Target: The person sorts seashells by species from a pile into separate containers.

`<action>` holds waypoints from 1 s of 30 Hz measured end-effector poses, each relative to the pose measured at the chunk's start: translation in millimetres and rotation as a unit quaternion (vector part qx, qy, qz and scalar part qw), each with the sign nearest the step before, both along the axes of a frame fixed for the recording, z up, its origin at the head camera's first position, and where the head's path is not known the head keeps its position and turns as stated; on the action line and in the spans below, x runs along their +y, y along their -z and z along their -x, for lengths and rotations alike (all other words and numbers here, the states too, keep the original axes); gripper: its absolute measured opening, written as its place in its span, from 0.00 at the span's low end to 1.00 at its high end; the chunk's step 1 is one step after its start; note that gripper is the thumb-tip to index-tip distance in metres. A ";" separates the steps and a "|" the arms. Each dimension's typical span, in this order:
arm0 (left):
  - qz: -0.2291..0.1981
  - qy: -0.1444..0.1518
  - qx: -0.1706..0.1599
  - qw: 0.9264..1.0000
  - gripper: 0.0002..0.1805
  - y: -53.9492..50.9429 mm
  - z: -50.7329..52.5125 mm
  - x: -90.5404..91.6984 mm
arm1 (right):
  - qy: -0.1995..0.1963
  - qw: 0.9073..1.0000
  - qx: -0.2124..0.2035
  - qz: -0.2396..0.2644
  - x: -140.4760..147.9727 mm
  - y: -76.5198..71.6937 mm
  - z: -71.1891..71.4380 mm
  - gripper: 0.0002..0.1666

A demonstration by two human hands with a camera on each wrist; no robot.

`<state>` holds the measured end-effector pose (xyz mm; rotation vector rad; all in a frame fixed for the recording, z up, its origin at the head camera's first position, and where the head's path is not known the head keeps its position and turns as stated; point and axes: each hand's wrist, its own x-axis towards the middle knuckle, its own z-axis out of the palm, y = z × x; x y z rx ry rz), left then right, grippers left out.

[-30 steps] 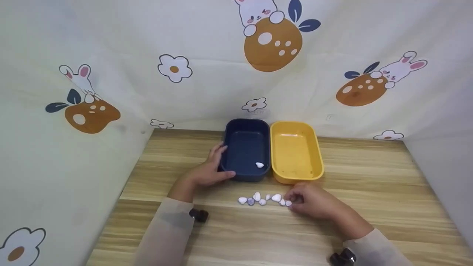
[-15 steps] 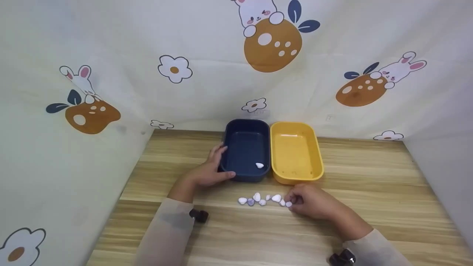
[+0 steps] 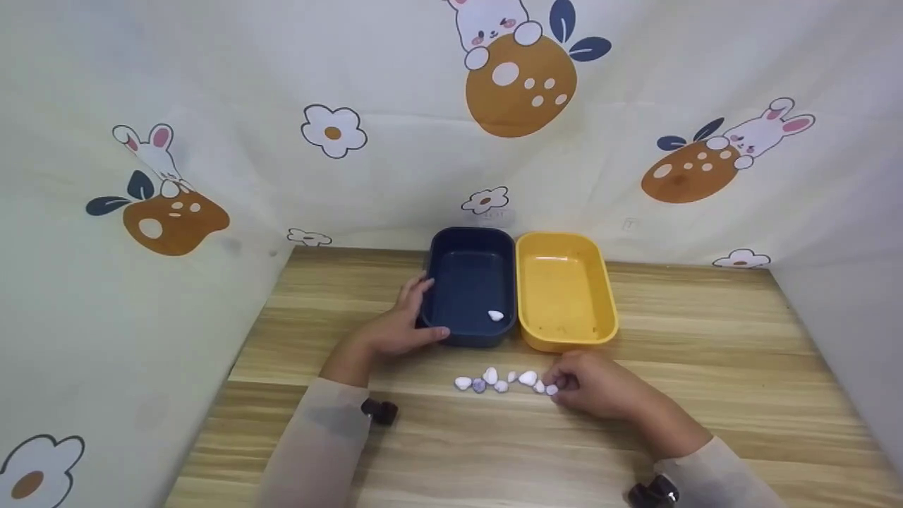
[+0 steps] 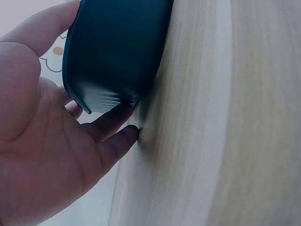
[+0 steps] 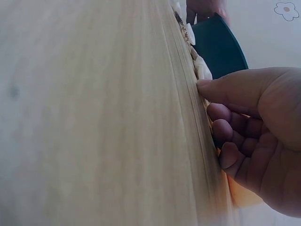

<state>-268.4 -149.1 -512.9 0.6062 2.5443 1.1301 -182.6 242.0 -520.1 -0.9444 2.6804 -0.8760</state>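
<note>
My left hand (image 3: 398, 328) rests against the near-left corner of a dark blue bin (image 3: 471, 341). Its thumb touches the front rim, and its fingers lie extended along the left side, as the left wrist view also shows. One white pebble (image 3: 495, 315) lies inside this bin. In front of the bins, several pebbles form an uneven row, mostly white, with a purplish-grey pebble (image 3: 479, 385) near the left end. At the right end, my right hand (image 3: 596, 382) pinches a small pale pebble (image 3: 552, 389) between thumb and forefinger on the table. In the right wrist view the forefinger is mostly hidden.
A yellow bin (image 3: 564, 289) stands right beside the blue one, with a few small dark specks at its bottom. Both are near the back edge of the wood-grain table (image 3: 705, 339). Cloth walls (image 3: 395, 190) printed with rabbits and flowers enclose the back and sides.
Both hands and the bins stay where they were. The pebble at the right end shifts very slightly beneath my right fingertips.
</note>
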 end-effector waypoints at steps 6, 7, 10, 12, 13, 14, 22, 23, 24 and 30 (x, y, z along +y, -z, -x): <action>-0.001 -0.004 -0.007 1.000 0.60 0.0 0.2 0.4 | 0.014 1.000 -0.023 0.004 0.7 -11.6 -2.6 0.08; -0.001 -0.005 -0.009 1.000 0.60 -0.3 0.1 0.3 | 0.017 0.999 -0.028 0.007 1.1 -14.4 -2.9 0.08; 0.001 -0.004 -0.011 1.000 0.61 -0.7 -0.1 -0.3 | 0.027 0.999 -0.033 0.013 3.0 -23.4 -3.3 0.08; 0.004 -0.003 -0.009 1.000 0.61 -0.8 -0.1 -0.6 | 0.038 0.999 -0.030 0.017 5.4 -29.2 -2.5 0.08; 0.004 -0.001 -0.008 1.000 0.61 -0.6 0.1 -0.6 | 0.044 0.999 -0.025 0.018 6.8 -31.6 -1.6 0.09; 0.006 0.000 -0.006 1.000 0.61 -0.3 0.3 -0.7 | 0.052 0.998 -0.022 0.021 8.3 -34.0 -0.5 0.09; 0.003 0.001 -0.008 1.000 0.61 -1.2 0.7 -0.3 | 0.129 0.991 -0.013 0.045 20.3 -47.3 16.4 0.07; 0.003 0.001 -0.009 1.000 0.60 -1.7 0.5 -0.1 | 0.138 0.989 -0.008 0.045 21.7 -48.8 19.0 0.07; 0.001 0.001 -0.009 1.000 0.60 -1.5 0.6 -0.1 | 0.148 0.988 -0.005 0.045 23.1 -50.3 21.7 0.06; 0.005 -0.004 -0.014 1.000 0.60 -1.5 0.1 0.5 | 0.196 0.979 0.006 0.053 30.0 -59.5 37.1 0.07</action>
